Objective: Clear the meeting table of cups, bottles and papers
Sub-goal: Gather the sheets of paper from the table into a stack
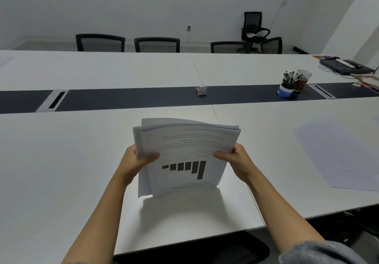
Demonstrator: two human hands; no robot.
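I hold a stack of printed papers (pixel 184 153) upright over the near half of the white meeting table (pixel 61 161), its lower edge resting on the tabletop. The top sheet shows text and a black bar chart, upside down to me. My left hand (pixel 137 159) grips the stack's left side, thumb on the front. My right hand (pixel 233 159) grips the right side the same way. Another loose sheet of paper (pixel 340 157) lies flat on the table to the right. A plastic cup with a dark drink (pixel 302 80) stands at the far right of the dark centre strip.
A blue-and-white pen holder (pixel 286 88) full of pens stands beside the cup. A small red-and-white box (pixel 201 90) sits mid-strip. A laptop and cables (pixel 346 67) lie at the far right corner. Black chairs (pixel 156 44) line the far side.
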